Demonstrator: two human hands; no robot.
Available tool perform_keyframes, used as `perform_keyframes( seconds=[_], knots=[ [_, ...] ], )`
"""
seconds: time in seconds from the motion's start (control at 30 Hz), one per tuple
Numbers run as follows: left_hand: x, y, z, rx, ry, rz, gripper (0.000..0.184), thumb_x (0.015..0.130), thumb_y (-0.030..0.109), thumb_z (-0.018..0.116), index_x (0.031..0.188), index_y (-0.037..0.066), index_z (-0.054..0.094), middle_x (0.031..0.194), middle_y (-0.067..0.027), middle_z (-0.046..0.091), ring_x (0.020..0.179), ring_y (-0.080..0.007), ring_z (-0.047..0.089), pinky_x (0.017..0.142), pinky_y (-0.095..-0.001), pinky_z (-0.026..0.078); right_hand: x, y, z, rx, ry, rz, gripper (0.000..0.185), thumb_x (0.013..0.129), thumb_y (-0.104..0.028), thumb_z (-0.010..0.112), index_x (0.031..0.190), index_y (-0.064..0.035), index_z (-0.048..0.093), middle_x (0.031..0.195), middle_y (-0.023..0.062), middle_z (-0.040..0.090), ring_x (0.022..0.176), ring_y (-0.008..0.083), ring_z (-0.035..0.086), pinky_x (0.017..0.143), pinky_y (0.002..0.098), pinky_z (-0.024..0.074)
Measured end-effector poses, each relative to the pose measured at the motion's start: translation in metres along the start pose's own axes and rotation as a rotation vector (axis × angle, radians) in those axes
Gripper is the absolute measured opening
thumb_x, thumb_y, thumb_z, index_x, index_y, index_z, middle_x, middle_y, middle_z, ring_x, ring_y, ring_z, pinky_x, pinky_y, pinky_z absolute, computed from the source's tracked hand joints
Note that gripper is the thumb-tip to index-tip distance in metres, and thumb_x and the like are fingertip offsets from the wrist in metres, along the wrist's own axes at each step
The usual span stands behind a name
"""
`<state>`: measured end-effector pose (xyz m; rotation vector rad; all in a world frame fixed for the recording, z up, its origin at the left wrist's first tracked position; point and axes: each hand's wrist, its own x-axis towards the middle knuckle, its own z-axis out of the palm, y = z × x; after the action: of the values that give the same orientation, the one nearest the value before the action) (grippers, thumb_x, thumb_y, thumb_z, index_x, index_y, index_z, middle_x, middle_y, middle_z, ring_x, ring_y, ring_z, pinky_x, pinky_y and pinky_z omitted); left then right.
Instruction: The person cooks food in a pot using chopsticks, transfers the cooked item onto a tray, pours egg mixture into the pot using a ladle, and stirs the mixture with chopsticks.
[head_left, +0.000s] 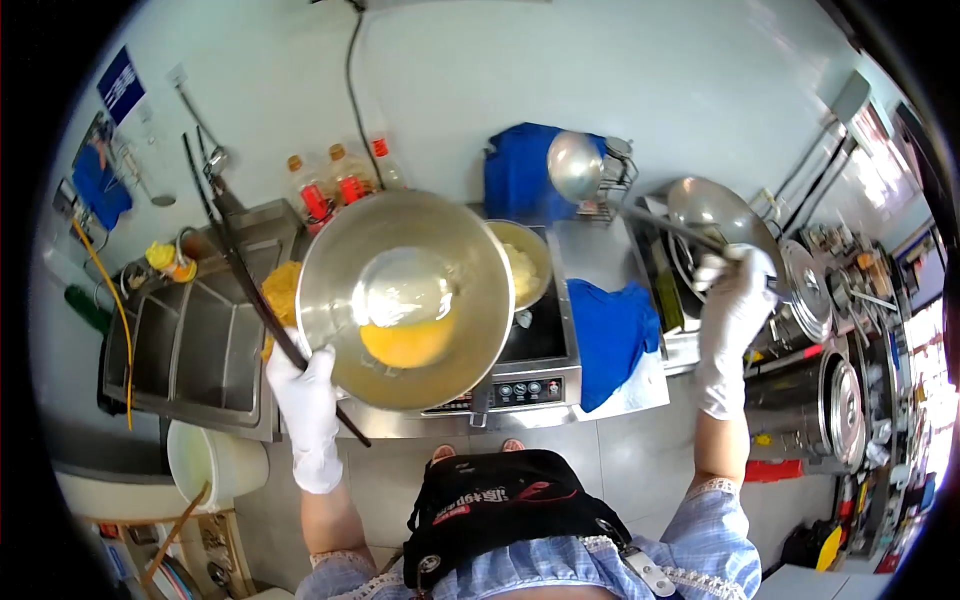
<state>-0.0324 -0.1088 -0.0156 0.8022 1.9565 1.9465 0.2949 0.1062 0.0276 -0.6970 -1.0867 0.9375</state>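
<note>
L hand point(305, 400) clamped on steel bowl point(470, 270) & dark sticks point(247, 275); yellow liquid point(408, 345) inside. R hand point(738, 285) clamped rnd ladle point(574, 168) handle.

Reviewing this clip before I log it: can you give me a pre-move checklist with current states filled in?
1. Left hand at the bowl's rim: ok, with long dark sticks held too.
2. Yellow liquid inside the bowl: ok, pooled below the rim.
3. Ladle in right hand: ok, held by its handle.
4. Ladle empty: cannot tell.
5. Full view of the vessel behind the bowl: not ok, partly hidden.
6. Cooktop on: cannot tell.
</note>
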Motion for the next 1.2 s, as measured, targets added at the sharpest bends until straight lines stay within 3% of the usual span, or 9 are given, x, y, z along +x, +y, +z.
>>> perform_keyframes(
  seconds=[0.1,0.17,0.27,0.43,0.53,0.87,1.0,1.1,1.2],
  knots=[
    [-0.008,0.014,0.061,-0.064,-0.124,-0.082,0.011,0.077,-0.003,0.055,0.086,0.003,0.055,0.067,0.0004,0.055,0.046,-0.0051,0.047,0.038,-0.019,0.036,0.009,-0.035,-0.049,0.148,0.196,-0.131,0.017,0.088,-0.016,0.053,0.082,-0.0015,0.058,0.08,0.0053,0.058,0.074,0.0113,0.054,0.058,0.0265,0.0475],
    [-0.013,0.015,0.103,-0.094,-0.265,-0.121,0.014,0.077,0.0,0.057,0.091,0.002,0.056,0.074,-0.0009,0.058,0.058,-0.0084,0.054,0.045,-0.0201,0.042,0.001,-0.053,-0.081,0.148,0.135,-0.169,0.017,0.089,-0.017,0.052,0.083,-0.0016,0.055,0.075,0.0069,0.056,0.062,0.0154,0.054,0.051,0.0285,0.0468],
    [-0.031,0.002,0.176,-0.3,-0.36,-0.169,0.011,0.077,0.001,0.058,0.082,0.007,0.05,0.063,0.0033,0.048,0.042,-0.0063,0.043,0.033,-0.0202,0.035,-0.012,-0.067,-0.104,0.01,0.118,-0.196,0.018,0.089,-0.017,0.05,0.08,-0.001,0.053,0.07,0.0104,0.054,0.048,0.0205,0.055,0.042,0.0295,0.0462],
    [-0.073,-0.045,0.268,-0.261,-0.446,-0.248,0.009,0.076,0.001,0.055,0.077,0.006,0.047,0.061,-0.0003,0.047,0.042,-0.0088,0.046,0.036,-0.0219,0.039,-0.025,-0.02,-0.143,-0.466,0.036,-0.112,0.017,0.089,-0.016,0.054,0.082,-0.0007,0.057,0.062,0.0107,0.059,0.049,0.015,0.056,0.046,0.027,0.0465],
    [-0.091,-0.119,0.313,-0.129,-0.445,-0.081,0.012,0.075,-0.002,0.053,0.086,0.001,0.05,0.068,-0.0036,0.053,0.046,-0.0098,0.048,0.039,-0.0226,0.042,-0.03,0.015,-0.155,-0.364,-0.002,0.191,0.012,0.083,-0.012,0.064,0.086,0.0001,0.066,0.07,0.0042,0.063,0.06,0.0087,0.057,0.057,0.0217,0.0463],
    [-0.134,-0.172,0.354,-0.207,-0.378,-0.49,0.011,0.074,-0.002,0.053,0.083,0.0,0.047,0.068,-0.007,0.055,0.05,-0.0146,0.053,0.04,-0.0256,0.044,-0.04,0.153,-0.172,-0.268,0.128,0.443,0.014,0.087,-0.016,0.06,0.089,-0.0019,0.059,0.068,0.0042,0.059,0.054,0.0092,0.056,0.05,0.0209,0.0449],
    [-0.137,-0.208,0.355,-0.131,-0.331,-0.334,0.01,0.076,0.0,0.055,0.082,0.001,0.047,0.067,-0.006,0.054,0.045,-0.0146,0.052,0.038,-0.0266,0.042,-0.046,0.182,-0.176,-0.235,0.133,0.497,0.013,0.087,-0.016,0.06,0.089,-0.0026,0.059,0.068,0.0033,0.058,0.055,0.0088,0.055,0.051,0.0208,0.044],
    [-0.137,-0.197,0.337,-0.094,-0.417,-0.554,0.023,0.08,0.015,0.066,0.077,0.002,0.048,0.065,-0.0062,0.055,0.057,-0.0157,0.054,0.053,-0.0299,0.045,-0.054,0.192,-0.181,-0.26,0.127,0.532,0.013,0.087,-0.016,0.06,0.09,-0.004,0.059,0.067,0.0012,0.056,0.055,0.0078,0.053,0.051,0.0205,0.0431],
    [-0.14,-0.201,0.328,0.09,-0.343,-0.232,0.019,0.082,0.013,0.065,0.077,0.006,0.048,0.058,0.0032,0.047,0.047,-0.008,0.045,0.041,-0.0217,0.036,-0.061,0.196,-0.188,-0.292,0.117,0.545,0.013,0.086,-0.016,0.06,0.091,-0.0042,0.059,0.068,0.0007,0.056,0.055,0.0072,0.052,0.05,0.0198,0.0426]
  ],
)
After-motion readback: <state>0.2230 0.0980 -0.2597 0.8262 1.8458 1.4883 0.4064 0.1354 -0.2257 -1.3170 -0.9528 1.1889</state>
